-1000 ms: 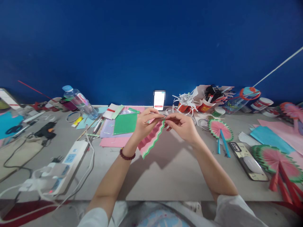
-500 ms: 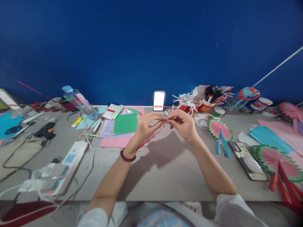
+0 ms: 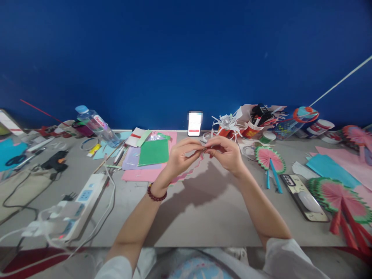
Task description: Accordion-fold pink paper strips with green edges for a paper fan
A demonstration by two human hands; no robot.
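Paper strip [image 3: 190,173], pink, accordion-pleated with a scalloped green edge, hangs over mid-table. Left hand [image 3: 180,157] and right hand [image 3: 229,154] both pinch its top end tight, fingertips meeting. One finished fan [image 3: 270,158] lies just right; bare grey table [image 3: 203,221] runs open to the near edge.

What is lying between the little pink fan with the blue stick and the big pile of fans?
A phone lies flat on the table between the little fan and the pile of fans, in the head view.
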